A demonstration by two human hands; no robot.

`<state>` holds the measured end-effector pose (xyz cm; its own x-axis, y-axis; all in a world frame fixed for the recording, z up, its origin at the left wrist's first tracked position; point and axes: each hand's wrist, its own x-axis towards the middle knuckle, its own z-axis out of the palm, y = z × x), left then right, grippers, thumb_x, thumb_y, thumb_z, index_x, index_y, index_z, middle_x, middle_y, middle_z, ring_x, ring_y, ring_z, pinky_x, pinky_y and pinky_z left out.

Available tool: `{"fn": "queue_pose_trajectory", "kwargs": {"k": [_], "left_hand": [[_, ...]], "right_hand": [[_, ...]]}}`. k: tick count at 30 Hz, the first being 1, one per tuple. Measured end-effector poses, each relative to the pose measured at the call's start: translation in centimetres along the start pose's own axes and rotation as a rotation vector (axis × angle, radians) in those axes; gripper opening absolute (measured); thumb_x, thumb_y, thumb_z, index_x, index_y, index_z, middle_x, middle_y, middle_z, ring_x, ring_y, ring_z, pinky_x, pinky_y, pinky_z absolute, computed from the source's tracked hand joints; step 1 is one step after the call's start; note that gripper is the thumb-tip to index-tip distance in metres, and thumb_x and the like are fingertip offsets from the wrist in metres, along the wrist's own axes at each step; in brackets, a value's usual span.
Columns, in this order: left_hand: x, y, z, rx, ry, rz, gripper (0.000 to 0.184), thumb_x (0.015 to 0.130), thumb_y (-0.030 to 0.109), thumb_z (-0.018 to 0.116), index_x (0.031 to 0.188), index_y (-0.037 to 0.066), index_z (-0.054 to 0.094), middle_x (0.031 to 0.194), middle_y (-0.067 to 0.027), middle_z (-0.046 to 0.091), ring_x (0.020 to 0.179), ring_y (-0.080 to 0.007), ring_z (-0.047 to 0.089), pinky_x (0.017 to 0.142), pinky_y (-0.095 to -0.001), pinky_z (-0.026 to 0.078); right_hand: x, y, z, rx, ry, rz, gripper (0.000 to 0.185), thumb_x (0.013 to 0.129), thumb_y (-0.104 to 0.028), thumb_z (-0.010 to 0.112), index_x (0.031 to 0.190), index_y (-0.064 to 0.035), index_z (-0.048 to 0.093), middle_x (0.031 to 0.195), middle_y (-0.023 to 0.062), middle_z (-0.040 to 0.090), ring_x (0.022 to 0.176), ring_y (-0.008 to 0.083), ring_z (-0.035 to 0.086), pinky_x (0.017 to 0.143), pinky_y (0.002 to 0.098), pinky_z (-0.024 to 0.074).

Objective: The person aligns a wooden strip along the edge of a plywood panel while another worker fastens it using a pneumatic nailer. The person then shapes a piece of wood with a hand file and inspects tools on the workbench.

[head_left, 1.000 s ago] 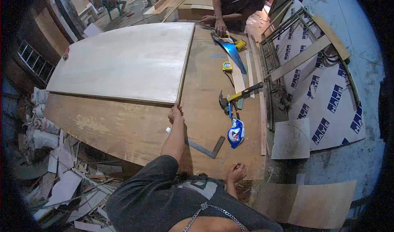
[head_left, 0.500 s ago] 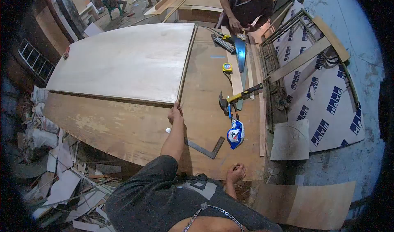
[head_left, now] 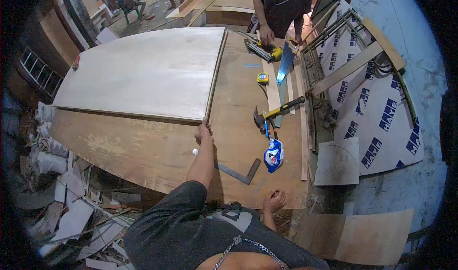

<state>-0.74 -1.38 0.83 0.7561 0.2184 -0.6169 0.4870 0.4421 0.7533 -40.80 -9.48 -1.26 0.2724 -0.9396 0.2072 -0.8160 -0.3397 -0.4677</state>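
Observation:
My left hand (head_left: 204, 132) is closed on the near right corner of the pale wooden panel (head_left: 143, 74), which lies on the brown work table (head_left: 119, 141). Below that hand is a metal square (head_left: 245, 177). My right hand (head_left: 274, 201) rests at the table's near edge with its fingers curled; whether anything is inside them is hidden. Ahead of it lies a blue and white packet (head_left: 274, 155). Further up are a hammer (head_left: 281, 110) with a yellow and black handle and a yellow tape measure (head_left: 262, 77).
Across the table a co-worker (head_left: 284, 7) holds a blue handsaw (head_left: 286, 64) and reaches to a yellow and black tool (head_left: 267, 51). Wood strips (head_left: 273, 88) lie on the right side. Printed board (head_left: 377, 112) leans at the right; scrap (head_left: 76, 212) covers the floor left.
The co-worker has moved the saw to the right, away from the yellow and black tool, and one of their hands is now at that tool. My hands have stayed in place.

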Motion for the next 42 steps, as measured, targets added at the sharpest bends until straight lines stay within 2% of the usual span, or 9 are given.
{"fn": "queue_pose_trajectory", "kwargs": {"k": [3, 5, 17, 24, 29, 32, 39, 42], "left_hand": [[1.7, -0.9, -0.4, -0.005, -0.028, 0.003, 0.029, 0.076, 0.028, 0.074, 0.065, 0.008, 0.057, 0.054, -0.001, 0.056, 0.039, -0.0069, 0.045, 0.033, -0.0207, 0.032], [2.2, -1.2, -0.6, -0.088, -0.137, 0.014, 0.029, 0.075, 0.028, 0.074, 0.064, 0.009, 0.056, 0.054, -0.0014, 0.056, 0.038, -0.0069, 0.044, 0.032, -0.0206, 0.032], [2.2, -1.4, -0.4, -0.049, -0.058, 0.032, 0.03, 0.073, 0.031, 0.076, 0.066, 0.008, 0.057, 0.057, -0.0025, 0.059, 0.04, -0.0063, 0.047, 0.032, -0.0198, 0.034], [2.1, -1.2, -0.4, -0.058, -0.074, 0.023, 0.031, 0.073, 0.03, 0.076, 0.066, 0.007, 0.057, 0.057, -0.0026, 0.059, 0.04, -0.0063, 0.047, 0.032, -0.0199, 0.034], [0.3, -0.4, 0.0, -0.024, -0.003, 0.058, 0.03, 0.075, 0.029, 0.074, 0.065, 0.007, 0.056, 0.056, -0.0029, 0.058, 0.039, -0.0073, 0.046, 0.031, -0.021, 0.032], [2.8, -1.6, -0.2, -0.092, -0.063, 0.01, 0.03, 0.075, 0.029, 0.074, 0.064, 0.007, 0.056, 0.056, -0.0029, 0.058, 0.038, -0.0075, 0.045, 0.031, -0.0213, 0.031], [1.7, -1.2, -0.2, -0.066, -0.057, 0.055, 0.032, 0.076, 0.03, 0.074, 0.063, 0.007, 0.056, 0.056, -0.0022, 0.057, 0.037, -0.0071, 0.044, 0.031, -0.0211, 0.031], [2.4, -1.5, -0.1, -0.062, -0.041, -0.005, 0.031, 0.075, 0.03, 0.074, 0.063, 0.007, 0.056, 0.056, -0.0022, 0.057, 0.038, -0.0071, 0.044, 0.032, -0.0209, 0.032]], "right_hand": [[0.0, -0.2, -0.2, 0.002, -0.003, -0.011, 0.02, 0.078, -0.021, 0.058, 0.09, -0.0065, 0.051, 0.088, 0.0103, 0.055, 0.091, 0.0306, 0.051, 0.083, 0.044, 0.0341], [0.0, -0.2, -0.2, -0.008, -0.004, -0.017, 0.02, 0.077, -0.02, 0.058, 0.09, -0.0066, 0.051, 0.087, 0.0101, 0.055, 0.09, 0.0302, 0.051, 0.083, 0.0437, 0.0341], [0.1, -0.5, -0.3, -0.016, 0.002, 0.015, 0.018, 0.076, -0.019, 0.058, 0.087, -0.0075, 0.051, 0.085, 0.0092, 0.054, 0.087, 0.0289, 0.051, 0.08, 0.0436, 0.0343], [0.2, -0.6, -0.5, -0.021, -0.025, 0.004, 0.018, 0.077, -0.02, 0.057, 0.088, -0.0076, 0.051, 0.086, 0.0105, 0.054, 0.092, 0.0309, 0.051, 0.083, 0.0455, 0.0336], [0.2, -0.9, -0.5, 0.006, 0.002, 0.01, 0.019, 0.077, -0.02, 0.056, 0.089, -0.0075, 0.051, 0.089, 0.0111, 0.055, 0.093, 0.0316, 0.051, 0.084, 0.0465, 0.0333], [0.2, -0.7, -0.5, -0.023, -0.059, 0.045, 0.019, 0.076, -0.021, 0.056, 0.089, -0.0075, 0.051, 0.09, 0.0116, 0.055, 0.093, 0.0319, 0.051, 0.083, 0.0466, 0.0332], [0.2, -0.5, -0.3, -0.001, 0.005, -0.014, 0.019, 0.077, -0.021, 0.055, 0.088, -0.0072, 0.051, 0.088, 0.0114, 0.055, 0.091, 0.0319, 0.051, 0.082, 0.0458, 0.0339], [0.0, 0.0, 0.6, -0.035, 0.066, -0.037, 0.018, 0.077, -0.021, 0.054, 0.088, -0.007, 0.051, 0.087, 0.011, 0.055, 0.09, 0.0319, 0.052, 0.081, 0.045, 0.0342]]}}
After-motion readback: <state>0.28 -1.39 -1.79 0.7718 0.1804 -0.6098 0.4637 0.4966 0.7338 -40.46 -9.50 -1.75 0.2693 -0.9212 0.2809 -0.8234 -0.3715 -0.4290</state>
